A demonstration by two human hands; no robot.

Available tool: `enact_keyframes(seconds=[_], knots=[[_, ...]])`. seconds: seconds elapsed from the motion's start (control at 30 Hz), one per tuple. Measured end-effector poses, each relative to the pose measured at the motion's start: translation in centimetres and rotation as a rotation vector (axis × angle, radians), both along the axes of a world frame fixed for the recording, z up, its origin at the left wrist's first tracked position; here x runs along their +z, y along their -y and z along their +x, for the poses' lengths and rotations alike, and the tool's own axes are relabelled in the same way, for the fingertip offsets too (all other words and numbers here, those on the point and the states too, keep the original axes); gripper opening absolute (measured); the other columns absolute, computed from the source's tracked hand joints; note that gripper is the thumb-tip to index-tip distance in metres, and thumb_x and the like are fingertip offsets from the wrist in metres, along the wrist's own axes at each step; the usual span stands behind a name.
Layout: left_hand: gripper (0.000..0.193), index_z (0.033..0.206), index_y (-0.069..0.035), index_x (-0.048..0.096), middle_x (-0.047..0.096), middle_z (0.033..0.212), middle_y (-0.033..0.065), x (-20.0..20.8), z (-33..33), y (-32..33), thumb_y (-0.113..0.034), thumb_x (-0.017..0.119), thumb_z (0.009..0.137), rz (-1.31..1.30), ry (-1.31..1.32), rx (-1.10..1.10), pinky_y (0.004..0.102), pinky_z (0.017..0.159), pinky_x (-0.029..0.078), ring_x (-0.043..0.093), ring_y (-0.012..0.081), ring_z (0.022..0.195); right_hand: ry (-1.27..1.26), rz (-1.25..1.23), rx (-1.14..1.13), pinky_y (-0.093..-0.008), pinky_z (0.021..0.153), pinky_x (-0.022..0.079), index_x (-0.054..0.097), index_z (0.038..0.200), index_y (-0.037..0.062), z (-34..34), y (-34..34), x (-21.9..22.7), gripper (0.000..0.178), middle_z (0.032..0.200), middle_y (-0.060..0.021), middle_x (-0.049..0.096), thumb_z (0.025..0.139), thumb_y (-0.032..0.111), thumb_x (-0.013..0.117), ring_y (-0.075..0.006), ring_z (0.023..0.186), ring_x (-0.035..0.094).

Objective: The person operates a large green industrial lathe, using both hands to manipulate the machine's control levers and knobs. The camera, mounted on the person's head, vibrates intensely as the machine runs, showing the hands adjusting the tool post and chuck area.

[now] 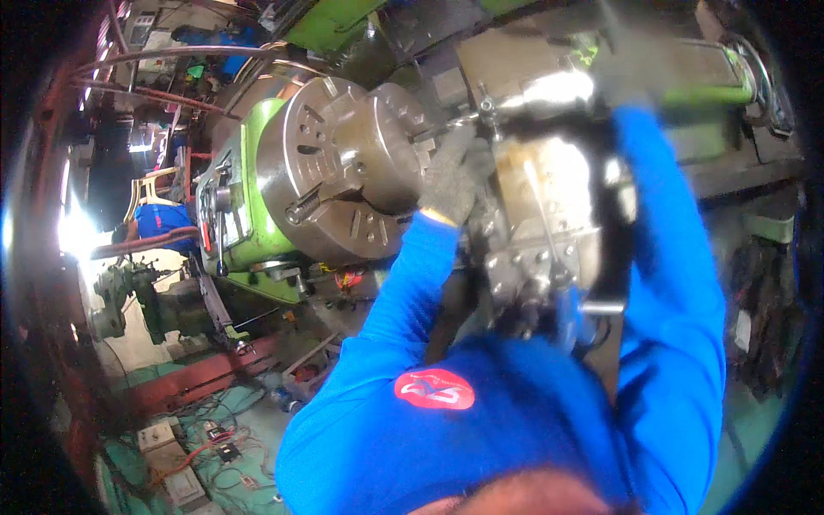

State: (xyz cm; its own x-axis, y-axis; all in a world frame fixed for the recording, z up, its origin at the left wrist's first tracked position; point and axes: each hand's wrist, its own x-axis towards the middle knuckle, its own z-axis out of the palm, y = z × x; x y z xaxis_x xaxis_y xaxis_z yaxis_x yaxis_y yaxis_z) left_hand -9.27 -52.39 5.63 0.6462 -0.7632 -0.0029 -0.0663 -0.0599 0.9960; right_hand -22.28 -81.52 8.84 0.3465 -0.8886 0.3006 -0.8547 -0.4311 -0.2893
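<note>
My left hand (455,176), in a grey glove, is in front of the bored face of a round steel workpiece (378,146). Its fingers look curled, but what they hold, if anything, is hidden. Just above them a drill bit (459,123) points at the workpiece, which is clamped in the big lathe chuck (300,172). My right arm stretches far up to the tailstock (558,86). There my right hand (633,73) is smeared by motion, so its fingers cannot be made out.
The green headstock (268,137) with its levers stands left of the chuck. Between my arms lies the carriage (545,249) with bolts and a handle. Cables and boxes (172,463) lie on the green floor at lower left. A person in blue (163,221) is at far left.
</note>
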Motion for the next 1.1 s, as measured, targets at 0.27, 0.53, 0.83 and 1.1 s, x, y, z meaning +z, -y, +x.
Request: enact_keyframes(seconds=[0.27,0.53,0.83,1.1], knots=[[0.023,0.118,-0.011,0.066,0.064,0.094,0.001,-4.6,2.1,4.5,-0.027,0.063,0.102,-0.294,-0.581,-0.018,0.0367,0.082,0.055,0.061,0.0153,0.09,-0.031,-0.059,0.012,-0.0475,0.091,0.051,0.073,0.118,0.02,-0.5,-1.1,1.5,0.034,0.115,-0.0127,0.071,0.092,0.04,0.061,-0.0341,0.109,0.066],[0.021,0.12,-0.007,0.065,0.055,0.088,0.0006,-7.0,2.8,5.4,-0.018,0.059,0.104,-0.24,-0.471,0.071,0.0271,0.077,0.051,0.052,0.0117,0.081,-0.003,-0.095,-0.008,-0.047,0.088,0.051,0.074,0.114,0.0188,0.0,-0.8,1.1,0.03,0.107,-0.0132,0.07,0.09,0.032,0.061,-0.0337,0.104,0.065],[0.021,0.093,-0.006,0.061,0.052,0.077,0.0006,-4.6,1.7,5.6,-0.025,0.06,0.104,-0.436,-0.905,0.16,0.0271,0.067,0.046,0.05,0.0116,0.074,0.064,-0.172,-0.027,-0.0433,0.095,0.051,0.074,0.114,0.0152,-0.7,-1.0,-0.2,0.033,0.112,-0.0133,0.072,0.085,0.022,0.062,-0.0319,0.108,0.066],[0.023,0.095,-0.006,0.063,0.053,0.074,-0.0005,-6.9,2.2,5.5,-0.028,0.061,0.104,-0.348,-0.686,0.193,0.0267,0.066,0.044,0.05,0.0104,0.072,0.268,-0.158,0.016,-0.0417,0.097,0.051,0.072,0.116,0.0073,0.4,-0.9,-0.7,0.034,0.114,-0.0155,0.072,0.085,0.011,0.061,-0.0309,0.108,0.068]])
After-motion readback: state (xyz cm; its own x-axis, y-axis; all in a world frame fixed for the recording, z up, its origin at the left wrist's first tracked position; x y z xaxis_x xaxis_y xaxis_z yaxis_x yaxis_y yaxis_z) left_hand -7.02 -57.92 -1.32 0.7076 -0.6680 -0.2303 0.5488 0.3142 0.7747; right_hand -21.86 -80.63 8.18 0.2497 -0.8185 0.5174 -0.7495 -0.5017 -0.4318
